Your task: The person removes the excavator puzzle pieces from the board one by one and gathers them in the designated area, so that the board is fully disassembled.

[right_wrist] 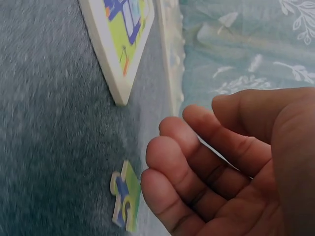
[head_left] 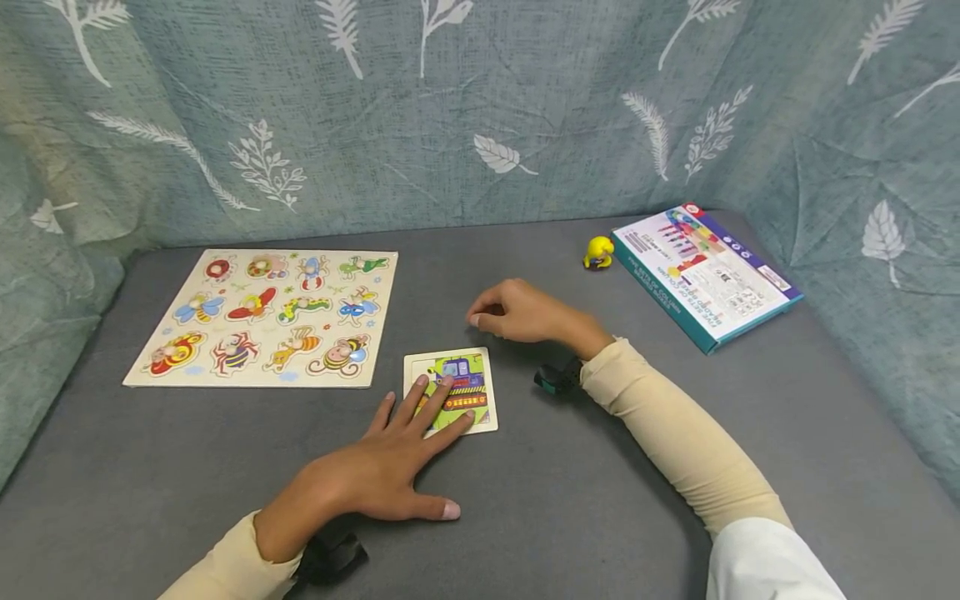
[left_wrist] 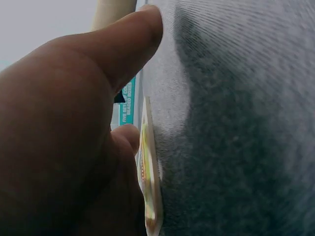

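A small square jigsaw board point(head_left: 483, 392) with a tractor-like vehicle on green lies mid-table in a pale wooden frame. My left hand point(head_left: 382, 471) rests over it from the lower left, fingers spread across the picture and thumb out to the side. Part of the picture is hidden under those fingers. Past the board's upper right corner is my right hand point(head_left: 517, 310), its fingers loosely bent and holding nothing. In the right wrist view a loose jigsaw piece point(right_wrist: 127, 199), green and blue, lies on the table beside the fingertips point(right_wrist: 160, 189); the hand hides it in the head view.
A larger wooden board of insect pictures point(head_left: 258, 321) lies at the left. Toward the back right are a small yellow toy point(head_left: 598, 252) and a flat boxed set point(head_left: 708, 275). A leaf-patterned cloth point(head_left: 450, 125) hangs behind the grey table point(head_left: 600, 500).
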The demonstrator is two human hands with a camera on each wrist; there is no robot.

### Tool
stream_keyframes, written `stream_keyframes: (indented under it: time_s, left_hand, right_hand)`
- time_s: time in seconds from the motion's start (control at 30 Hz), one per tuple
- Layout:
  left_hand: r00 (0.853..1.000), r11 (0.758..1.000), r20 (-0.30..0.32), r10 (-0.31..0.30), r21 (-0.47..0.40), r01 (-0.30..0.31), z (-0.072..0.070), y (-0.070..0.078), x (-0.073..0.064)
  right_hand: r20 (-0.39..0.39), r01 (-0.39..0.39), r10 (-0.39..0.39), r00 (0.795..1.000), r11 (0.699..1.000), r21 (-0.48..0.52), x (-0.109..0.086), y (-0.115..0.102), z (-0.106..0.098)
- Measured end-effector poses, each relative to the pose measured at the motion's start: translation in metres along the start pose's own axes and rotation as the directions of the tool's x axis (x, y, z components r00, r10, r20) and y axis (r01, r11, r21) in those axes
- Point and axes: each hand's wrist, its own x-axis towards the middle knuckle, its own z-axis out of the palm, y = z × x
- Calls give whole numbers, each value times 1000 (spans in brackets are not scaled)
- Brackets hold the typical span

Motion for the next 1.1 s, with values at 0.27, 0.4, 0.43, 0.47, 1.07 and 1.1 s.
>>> stream_keyframes:
  time_s: [0.27,0.4,0.43,0.47,1.07,1.1]
  left_hand:
    - [999,999,8,43,-15,-43,1,-3,0]
    - [999,999,22,33,-12,-33,2,-3,-1]
    - [999,999,23,30,-11,-30,2,-3,-1]
    - [999,1000,25,28,-10,-28,2,-3,-2]
    - [999,1000,21,26,1,-26,2,-3,-2]
    - [999,1000,18,29,4,-29,2,-3,-2]
  right_hand:
    - [18,33,-36,999,989,145,3,-6,6]
    - [37,64,-71,997,984,166,4,-9,10]
    - [43,68,-77,996,983,170,5,-9,11]
    - [50,71,-81,995,982,174,5,-10,12]
    - [136,109,-146,980,962,251,14,-19,26]
    - [145,104,-146,979,958,266,14,-19,27]
